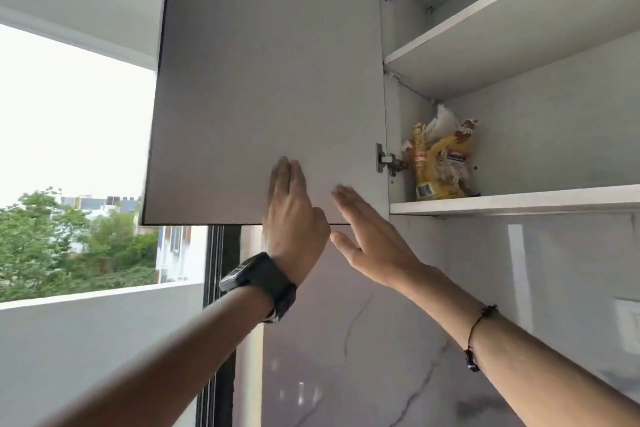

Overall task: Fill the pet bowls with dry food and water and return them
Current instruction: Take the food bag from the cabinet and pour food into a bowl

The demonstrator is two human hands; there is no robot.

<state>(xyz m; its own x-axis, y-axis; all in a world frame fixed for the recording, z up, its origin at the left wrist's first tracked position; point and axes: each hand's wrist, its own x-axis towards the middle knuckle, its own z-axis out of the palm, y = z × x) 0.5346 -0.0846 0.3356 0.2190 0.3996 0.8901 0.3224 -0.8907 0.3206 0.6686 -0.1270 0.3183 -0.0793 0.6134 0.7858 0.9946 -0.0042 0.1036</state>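
A yellow bag of dry pet food (440, 163) stands at the left end of the lower shelf (519, 202) of an open wall cabinet, its top crumpled. The grey cabinet door (270, 80) is swung open to the left. My left hand (294, 215), with a black watch on the wrist, lies with straight fingers against the door's lower part. My right hand (370, 236) is raised beside it with straight fingers near the door's bottom edge, holding nothing. No pet bowls are in view.
An upper shelf (485, 10) sits above the bag. Metal hinges (388, 159) join door and cabinet. A marble-look wall (381, 340) runs below the cabinet, with a white switch plate (627, 322) at right. A window (69, 149) with trees outside is at left.
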